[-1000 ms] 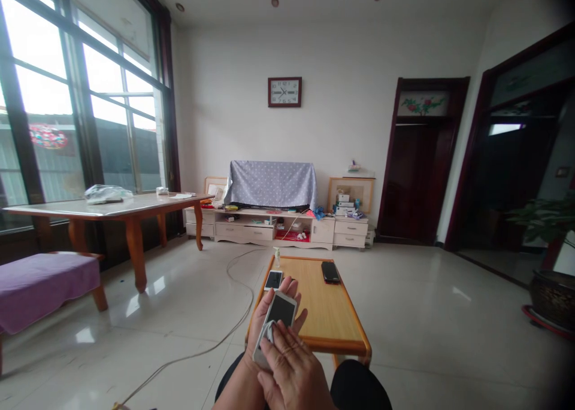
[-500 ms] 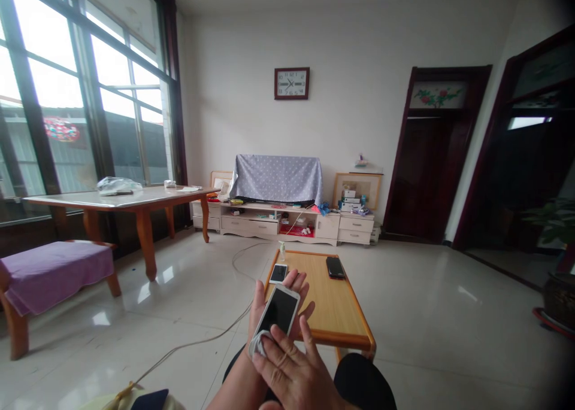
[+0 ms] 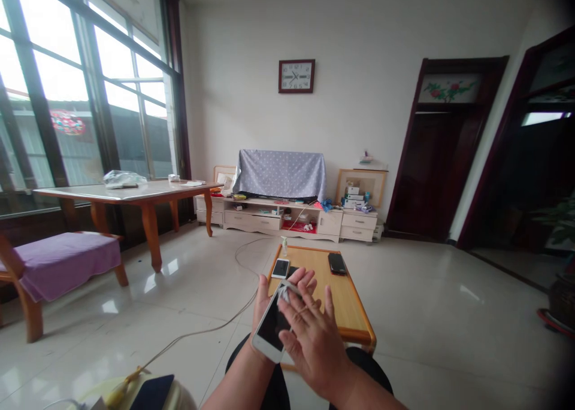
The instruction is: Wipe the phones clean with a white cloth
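Left hand (image 3: pixel 264 309): fingers cradling white smartphone (image 3: pixel 271 327) from behind.
Right hand (image 3: pixel 315 347): fingers spread wide, white cloth (image 3: pixel 284 293) just beside fingertips.
Handling: light, slippery, fragile glass; hold by edges.

Tall windows (image 3: pixel 123 63); glossy tiled floor (image 3: pixel 417 320)

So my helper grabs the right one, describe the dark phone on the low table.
In the middle of the floor stands a low wooden table with an orange-brown rim. The dark phone lies near its far right corner, well apart from the white phone at the far left corner and from the phone in the left hand.
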`<state>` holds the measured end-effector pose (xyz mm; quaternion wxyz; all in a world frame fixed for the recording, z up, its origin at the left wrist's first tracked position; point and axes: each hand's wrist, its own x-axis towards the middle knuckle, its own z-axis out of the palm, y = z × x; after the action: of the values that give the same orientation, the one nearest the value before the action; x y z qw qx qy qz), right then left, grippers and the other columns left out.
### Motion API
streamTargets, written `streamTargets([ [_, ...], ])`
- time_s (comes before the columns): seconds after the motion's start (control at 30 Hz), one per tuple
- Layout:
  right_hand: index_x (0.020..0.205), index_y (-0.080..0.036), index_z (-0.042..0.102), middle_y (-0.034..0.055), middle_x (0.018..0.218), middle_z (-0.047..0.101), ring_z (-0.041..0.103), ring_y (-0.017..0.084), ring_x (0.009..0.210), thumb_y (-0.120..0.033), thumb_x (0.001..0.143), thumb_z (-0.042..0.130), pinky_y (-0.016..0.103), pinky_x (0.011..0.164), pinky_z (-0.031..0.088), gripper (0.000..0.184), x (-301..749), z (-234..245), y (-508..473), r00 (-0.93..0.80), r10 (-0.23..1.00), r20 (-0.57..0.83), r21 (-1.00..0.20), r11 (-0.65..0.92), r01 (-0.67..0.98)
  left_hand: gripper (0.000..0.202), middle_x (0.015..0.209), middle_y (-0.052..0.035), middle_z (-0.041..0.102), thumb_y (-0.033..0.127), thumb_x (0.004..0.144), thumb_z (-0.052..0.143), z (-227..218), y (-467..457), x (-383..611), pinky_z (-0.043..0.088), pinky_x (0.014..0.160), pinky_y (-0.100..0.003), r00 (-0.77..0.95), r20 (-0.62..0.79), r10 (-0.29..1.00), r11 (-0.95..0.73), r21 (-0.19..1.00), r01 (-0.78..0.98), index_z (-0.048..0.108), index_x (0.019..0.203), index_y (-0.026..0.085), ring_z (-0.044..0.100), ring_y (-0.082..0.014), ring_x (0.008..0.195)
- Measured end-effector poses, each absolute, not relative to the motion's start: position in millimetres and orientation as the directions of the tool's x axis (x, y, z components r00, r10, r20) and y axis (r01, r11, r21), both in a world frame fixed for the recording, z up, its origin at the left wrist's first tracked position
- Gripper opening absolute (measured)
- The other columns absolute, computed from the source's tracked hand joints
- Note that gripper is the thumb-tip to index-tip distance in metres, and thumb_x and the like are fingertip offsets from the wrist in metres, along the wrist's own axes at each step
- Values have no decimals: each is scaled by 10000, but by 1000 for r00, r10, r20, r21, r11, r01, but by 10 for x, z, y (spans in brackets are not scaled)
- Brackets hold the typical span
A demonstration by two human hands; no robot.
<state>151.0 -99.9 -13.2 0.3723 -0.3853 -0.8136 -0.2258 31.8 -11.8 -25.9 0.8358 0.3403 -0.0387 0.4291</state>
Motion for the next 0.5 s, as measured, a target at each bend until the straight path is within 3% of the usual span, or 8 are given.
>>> streamTargets([
  [0.1, 1516, -205, 458, 100, 1536, 483, 356, 333, 1482, -396, 1018, 499, 659, 1227, -45, 535, 1495, -148, -987, -399, 471, 787, 74, 570, 819, 784, 1620, -49, 383, 785, 919, 258, -240, -145, 287, 172, 1236, -494, 607, 351, 713, 404, 502, -764, 416, 1522, 310, 172, -311, 1558],
  [0.23, 1424, -220, 568, 61, 1395, 635, 459, 306, 1423, -549, 1000, 483, 592, 1249, -76, 544, 1369, -267, -1048, -553, 249, 795, 242, 705, 667, 837, 1605, -105, 402, 802, 914, 205, -198, -180, 223, 149, 1233, -576, 622, 330, 710, 425, 503, -752, 461, 1497, 258, 145, -326, 1563],
  [0.27, 1415, -235, 578, 49, 1396, 635, 456, 308, 1424, -548, 997, 492, 592, 1251, -71, 529, 1355, -257, -1048, -559, 257, 788, 238, 710, 663, 858, 1601, -117, 404, 806, 912, 194, -189, -185, 219, 139, 1236, -575, 631, 327, 703, 432, 509, -745, 472, 1491, 236, 148, -330, 1562],
  [0.4, 1487, -244, 501, 75, 1515, 519, 379, 333, 1469, -441, 1006, 541, 642, 1241, -23, 521, 1369, -100, -978, -398, 488, 777, 44, 588, 808, 884, 1586, -101, 426, 827, 897, 208, -163, -184, 236, 116, 1250, -474, 676, 298, 674, 456, 552, -698, 513, 1459, 217, 158, -303, 1561],
  [0.5, 1495, -188, 488, 118, 1522, 506, 378, 335, 1469, -467, 1002, 542, 630, 1245, -34, 569, 1354, -75, -957, -398, 469, 788, 46, 600, 798, 858, 1585, -70, 433, 825, 897, 202, -171, -164, 221, 104, 1249, -464, 695, 298, 655, 456, 577, -677, 519, 1456, 255, 139, -286, 1566],
])
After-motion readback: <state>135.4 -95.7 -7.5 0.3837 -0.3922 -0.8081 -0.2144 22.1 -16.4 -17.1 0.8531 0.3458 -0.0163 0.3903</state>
